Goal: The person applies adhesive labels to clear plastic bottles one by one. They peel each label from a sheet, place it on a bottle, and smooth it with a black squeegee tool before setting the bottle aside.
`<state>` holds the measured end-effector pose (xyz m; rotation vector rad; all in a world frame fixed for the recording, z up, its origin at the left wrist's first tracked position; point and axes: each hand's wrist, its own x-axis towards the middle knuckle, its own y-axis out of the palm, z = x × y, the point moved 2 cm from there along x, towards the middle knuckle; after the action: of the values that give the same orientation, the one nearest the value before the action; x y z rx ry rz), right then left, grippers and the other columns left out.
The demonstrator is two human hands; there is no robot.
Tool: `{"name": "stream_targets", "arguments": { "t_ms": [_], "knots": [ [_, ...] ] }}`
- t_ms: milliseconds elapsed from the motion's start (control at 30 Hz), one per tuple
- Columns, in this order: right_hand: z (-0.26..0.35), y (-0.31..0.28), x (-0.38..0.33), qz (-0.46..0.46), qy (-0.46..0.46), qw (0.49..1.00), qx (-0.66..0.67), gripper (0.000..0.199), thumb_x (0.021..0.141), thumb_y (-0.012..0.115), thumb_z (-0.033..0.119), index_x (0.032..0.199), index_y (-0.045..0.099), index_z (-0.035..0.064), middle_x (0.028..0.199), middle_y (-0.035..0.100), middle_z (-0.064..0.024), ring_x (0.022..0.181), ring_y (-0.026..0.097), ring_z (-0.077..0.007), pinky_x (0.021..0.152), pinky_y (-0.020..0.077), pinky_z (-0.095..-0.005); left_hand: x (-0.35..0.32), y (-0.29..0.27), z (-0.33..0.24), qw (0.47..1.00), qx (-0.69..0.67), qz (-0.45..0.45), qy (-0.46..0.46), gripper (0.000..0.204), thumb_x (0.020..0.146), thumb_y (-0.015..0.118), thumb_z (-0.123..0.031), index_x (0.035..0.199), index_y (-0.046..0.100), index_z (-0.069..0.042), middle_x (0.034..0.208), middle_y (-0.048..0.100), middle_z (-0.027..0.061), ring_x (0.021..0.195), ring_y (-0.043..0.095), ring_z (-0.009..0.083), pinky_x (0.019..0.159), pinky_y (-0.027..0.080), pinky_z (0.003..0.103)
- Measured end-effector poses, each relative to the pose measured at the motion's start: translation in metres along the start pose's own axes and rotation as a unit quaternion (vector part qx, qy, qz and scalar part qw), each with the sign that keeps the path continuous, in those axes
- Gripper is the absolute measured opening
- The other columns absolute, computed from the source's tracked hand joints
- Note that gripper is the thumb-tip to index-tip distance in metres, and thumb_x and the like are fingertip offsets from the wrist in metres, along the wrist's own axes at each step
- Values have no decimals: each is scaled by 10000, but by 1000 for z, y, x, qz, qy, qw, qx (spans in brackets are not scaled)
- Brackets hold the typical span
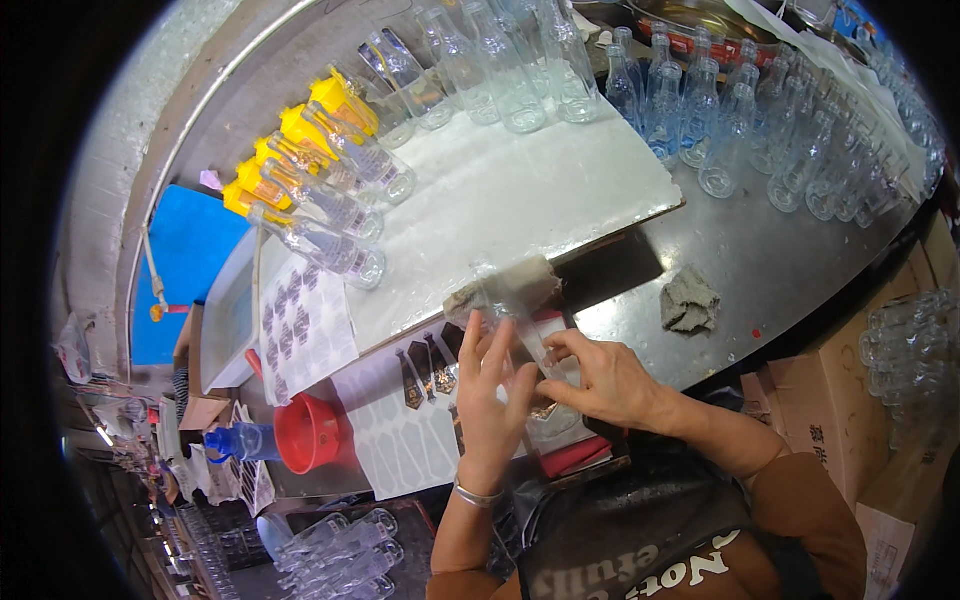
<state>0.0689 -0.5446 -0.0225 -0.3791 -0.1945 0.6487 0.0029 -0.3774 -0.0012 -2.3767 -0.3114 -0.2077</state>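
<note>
A clear glass bottle (527, 331), blurred, lies slanted between my two hands in front of a rolled grey-beige cloth (535, 283). My left hand (487, 385) rests along its left side, fingers stretched out and thumb apart. On the other side my right hand (605, 382) has its thumb and forefinger pinched at the glass. The bottle's lower part is partly hidden by my hands. Left of them, dark-and-gold labels (412, 380) sit on a white backing sheet (385, 440) with several peeled-off outlines. Beneath my hands is a red piece (577, 457), mostly covered.
Several bottles lie on the white board (520, 190), near yellow containers (303, 130). More bottles (740, 130) stand at the far right. A crumpled rag (689, 302) lies on the metal table (625, 335). Left are a red tub (305, 433) and blue jug (240, 442); cardboard boxes (830, 425) stand right.
</note>
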Motion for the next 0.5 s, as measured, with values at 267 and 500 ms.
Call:
{"name": "stream_targets", "arguments": {
  "t_ms": [267, 500],
  "knots": [
    [-7, -1, -20, 3, -55, 996, 76, 564, 932, 689, 201, 1405, 481, -27, 1040, 714, -150, 552, 598, -122, 550, 474, -287, -47, 26, 7, 924, -357, 62, -119, 800, 946, 516, 48, 1607, 68, -15, 1615, 273, 157, 1448, 360, 253, 1155, 338, 377],
    [-2, -14, -16, 54, 20, 994, 98, 522, 945, 664, 168, 1385, 478, -44, 1084, 693, -107, 588, 621, -104, 554, 501, -279, -40, 25, -7, 878, -451, 69, -148, 825, 910, 529, 33, 1606, 87, -8, 1627, 256, 169, 1485, 311, 275, 1203, 250, 382]
  ]
}}
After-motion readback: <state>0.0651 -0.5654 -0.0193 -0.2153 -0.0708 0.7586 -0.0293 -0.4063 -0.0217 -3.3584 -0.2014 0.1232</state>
